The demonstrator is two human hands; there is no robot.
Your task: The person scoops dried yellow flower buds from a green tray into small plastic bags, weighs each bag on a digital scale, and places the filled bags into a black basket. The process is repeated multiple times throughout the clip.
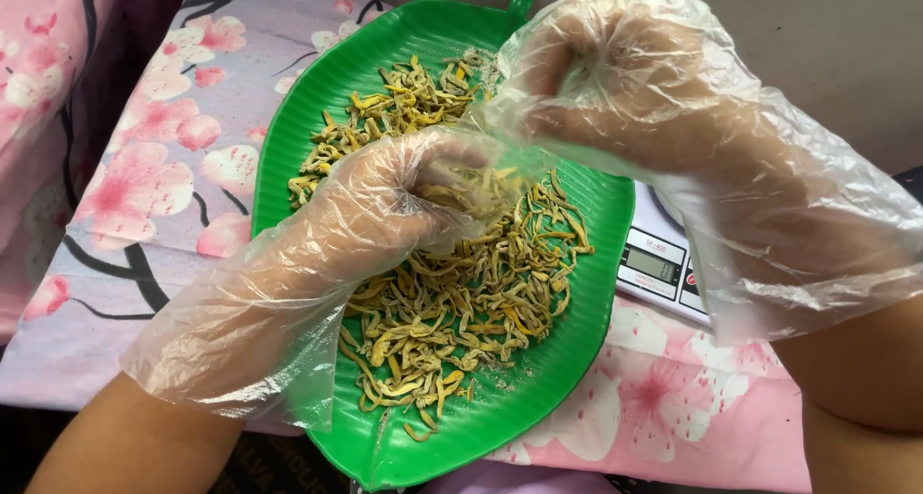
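Note:
A green leaf-shaped tray (288, 138) lies on the table and holds a heap of thin yellow-brown dried strips (461, 321). Both my hands wear loose clear plastic gloves. My left hand (385, 206) hovers over the middle of the tray, its fingers closed around a bunch of the strips. Over the tray's far right side, my right hand (615, 81) is curled into a loose fist; whether it holds any strips is hidden by the glove.
A small white digital scale (663, 268) sits to the right, partly under the tray's edge. The table wears a pink cloth with a blossom pattern (154, 167). A grey wall runs along the back right.

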